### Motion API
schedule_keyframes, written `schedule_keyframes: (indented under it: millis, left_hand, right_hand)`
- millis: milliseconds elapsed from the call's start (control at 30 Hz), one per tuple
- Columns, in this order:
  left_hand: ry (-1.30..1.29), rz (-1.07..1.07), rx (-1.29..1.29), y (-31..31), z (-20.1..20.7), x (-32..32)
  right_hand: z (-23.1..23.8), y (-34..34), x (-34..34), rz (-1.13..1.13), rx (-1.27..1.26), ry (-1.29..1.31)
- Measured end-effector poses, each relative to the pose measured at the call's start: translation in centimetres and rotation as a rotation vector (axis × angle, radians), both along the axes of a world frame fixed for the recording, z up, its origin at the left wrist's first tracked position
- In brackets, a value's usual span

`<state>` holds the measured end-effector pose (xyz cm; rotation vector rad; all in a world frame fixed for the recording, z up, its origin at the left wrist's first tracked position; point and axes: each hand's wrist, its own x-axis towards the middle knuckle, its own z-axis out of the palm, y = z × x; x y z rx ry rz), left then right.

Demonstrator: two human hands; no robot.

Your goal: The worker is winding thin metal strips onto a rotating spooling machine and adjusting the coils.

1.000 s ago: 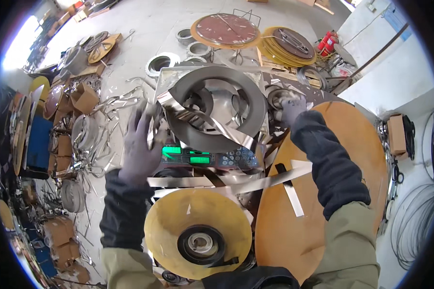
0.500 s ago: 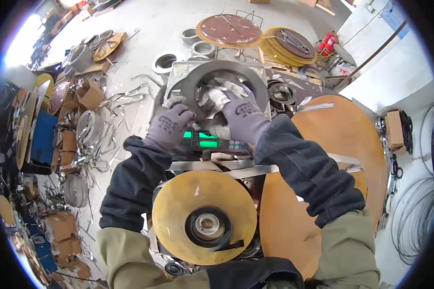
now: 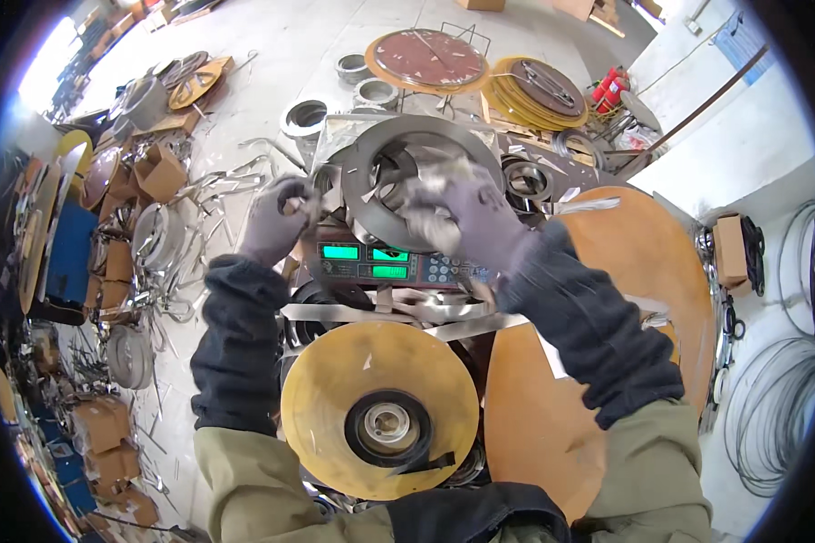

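Observation:
A wide dark grey ring [image 3: 369, 199], like a flat coil of strip, lies over the top of a digital scale [image 3: 353, 271] with green-lit displays. Over the right part of the ring is my right hand [image 3: 480, 213], in a grey-purple glove with pale, worn fingertips. Its fingers are smeared by motion, so its grip on the ring does not show. Left of the scale, apart from the ring, my left hand [image 3: 276, 222] is raised with its gloved fingers curled together; anything inside them is too small to make out. Inside the ring, smaller dark coils show partly.
Nearest me is a yellow disc [image 3: 335, 380] with a black coil at its centre. A large orange disc [image 3: 643, 253] stands to the right. Metal strips [image 3: 353, 312] cross before the scale. Steel rings [image 3: 305, 118] stand behind it, and scrap strips [image 3: 190, 244] litter the left floor.
My left hand has drawn away from the ring, left and slightly down, uncovering the scale's displays. My right hand has shifted a little right. The ring now sits lower over the scale's front.

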<state>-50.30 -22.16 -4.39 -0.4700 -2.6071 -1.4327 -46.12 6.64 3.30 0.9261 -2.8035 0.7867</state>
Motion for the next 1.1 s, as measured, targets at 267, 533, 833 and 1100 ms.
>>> schedule_keyframes:
  millis: [267,533,833,1100]
  left_hand:
    - [-0.007,0.178,0.003,1.6,0.5,5.2]
    - [-0.025,0.315,-0.001,7.4,-2.6,5.5]
    - [-0.077,0.452,0.037,10.6,-2.1,4.1]
    - [-0.172,0.41,-0.009,8.4,-1.0,2.7]
  right_hand:
    - [3.4,2.7,4.8,0.247,0.112,-0.516]
    - [2.6,-2.8,-2.6,-0.185,0.434,-0.452]
    - [-9.9,-2.9,-13.1,0.037,0.349,-0.28]
    - [-7.8,-5.5,-11.7,-0.209,-0.064,-0.721]
